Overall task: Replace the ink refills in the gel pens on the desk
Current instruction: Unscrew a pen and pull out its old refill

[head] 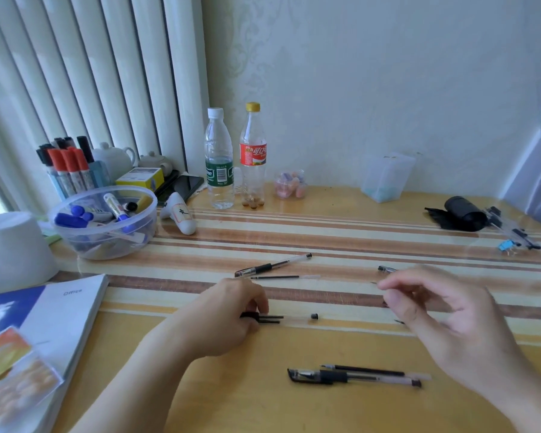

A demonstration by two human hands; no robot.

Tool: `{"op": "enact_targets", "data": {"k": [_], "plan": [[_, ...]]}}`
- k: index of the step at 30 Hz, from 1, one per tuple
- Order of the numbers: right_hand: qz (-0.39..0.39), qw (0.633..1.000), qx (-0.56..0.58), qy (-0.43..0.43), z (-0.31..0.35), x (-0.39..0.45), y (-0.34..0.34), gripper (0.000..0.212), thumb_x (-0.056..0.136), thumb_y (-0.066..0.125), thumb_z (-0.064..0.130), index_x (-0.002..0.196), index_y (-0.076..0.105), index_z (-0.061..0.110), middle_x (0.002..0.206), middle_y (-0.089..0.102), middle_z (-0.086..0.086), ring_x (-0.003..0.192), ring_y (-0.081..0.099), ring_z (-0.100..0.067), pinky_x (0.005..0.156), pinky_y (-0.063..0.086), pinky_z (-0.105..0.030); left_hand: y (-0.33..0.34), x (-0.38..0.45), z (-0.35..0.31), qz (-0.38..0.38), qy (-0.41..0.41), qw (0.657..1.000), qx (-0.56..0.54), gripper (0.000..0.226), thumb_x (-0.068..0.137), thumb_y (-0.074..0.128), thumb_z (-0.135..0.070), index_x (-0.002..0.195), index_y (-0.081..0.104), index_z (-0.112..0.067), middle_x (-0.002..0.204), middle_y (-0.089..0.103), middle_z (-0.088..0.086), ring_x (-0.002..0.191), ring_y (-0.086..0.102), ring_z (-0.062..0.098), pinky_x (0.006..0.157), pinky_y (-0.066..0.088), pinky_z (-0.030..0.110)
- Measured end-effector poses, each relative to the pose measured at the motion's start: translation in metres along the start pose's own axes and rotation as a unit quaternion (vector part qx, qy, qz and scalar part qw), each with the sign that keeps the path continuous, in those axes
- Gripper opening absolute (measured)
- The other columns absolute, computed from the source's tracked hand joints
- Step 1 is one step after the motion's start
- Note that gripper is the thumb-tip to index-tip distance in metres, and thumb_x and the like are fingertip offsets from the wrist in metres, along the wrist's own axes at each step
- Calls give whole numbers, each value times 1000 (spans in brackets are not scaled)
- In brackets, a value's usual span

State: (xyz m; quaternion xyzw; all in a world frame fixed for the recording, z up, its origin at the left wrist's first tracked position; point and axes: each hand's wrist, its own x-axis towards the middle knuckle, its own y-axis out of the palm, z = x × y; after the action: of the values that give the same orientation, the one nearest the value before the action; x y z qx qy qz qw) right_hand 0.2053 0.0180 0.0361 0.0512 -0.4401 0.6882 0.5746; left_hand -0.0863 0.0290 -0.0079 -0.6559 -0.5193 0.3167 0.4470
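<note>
My left hand (228, 314) rests on the striped desk (325, 232) and grips the black grip end of an uncapped clear gel pen (294, 317); a dark refill lies along it. My right hand (434, 310) hovers blurred to the right with thumb and forefinger close together; whether they pinch anything is unclear. Behind it a further pen (386, 269) is mostly hidden. A capped pen (272, 265) with a loose refill (285, 277) lies beyond my left hand. Another capped pen (353, 377) and refill (366, 369) lie near the front edge.
A clear bowl of markers (103, 223) and a marker cup (69, 170) stand back left, with two bottles (219, 170) and a small jar (289, 184) behind centre. A book (53, 323) lies front left. A black roll (463, 214) and clips sit far right.
</note>
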Motion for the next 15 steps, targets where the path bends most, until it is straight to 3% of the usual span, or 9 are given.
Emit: {"op": "enact_targets", "data": {"k": [4, 7, 9, 12, 15], "plan": [[73, 996, -37, 17, 17, 7, -1, 17, 86, 61, 48, 98, 67, 39, 90, 67, 10, 81, 59, -14, 61, 46, -24, -6, 0, -1, -45, 11, 999, -22, 15, 88, 59, -24, 95, 58, -37, 92, 51, -22, 82, 52, 1, 70, 45, 19], [130, 963, -235, -3, 17, 9, 15, 41, 90, 42, 60, 127, 50, 43, 123, 50, 32, 115, 45, 6, 85, 38, -10, -8, -2, -14, -105, 53, 991, -59, 12, 90, 58, -23, 95, 58, -35, 91, 50, -22, 81, 53, 1, 69, 45, 20], [154, 934, -321, -37, 20, 13, 29, 49, 94, 33, 59, 134, 47, 35, 129, 49, 26, 120, 45, 0, 92, 40, -21, -5, -4, -24, -103, 105, 986, -75, 11, 89, 58, -22, 95, 59, -31, 91, 51, -21, 84, 51, 0, 73, 45, 20], [156, 910, -371, -100, 18, 23, 46, 40, 92, 35, 47, 105, 67, 27, 97, 71, 14, 87, 65, -17, 70, 52, -37, -1, -5, -32, -101, 148, 980, -82, 11, 88, 58, -16, 97, 60, -23, 91, 53, -17, 86, 49, 0, 76, 42, 17], [132, 927, -331, -118, 0, 25, 56, 35, 96, 38, 42, 82, 66, 27, 73, 68, 15, 65, 62, -16, 58, 48, -34, 0, -4, -33, -115, 153, 978, -83, 10, 91, 53, -11, 97, 57, -19, 87, 52, -16, 80, 46, -3, 70, 37, 13]]}}
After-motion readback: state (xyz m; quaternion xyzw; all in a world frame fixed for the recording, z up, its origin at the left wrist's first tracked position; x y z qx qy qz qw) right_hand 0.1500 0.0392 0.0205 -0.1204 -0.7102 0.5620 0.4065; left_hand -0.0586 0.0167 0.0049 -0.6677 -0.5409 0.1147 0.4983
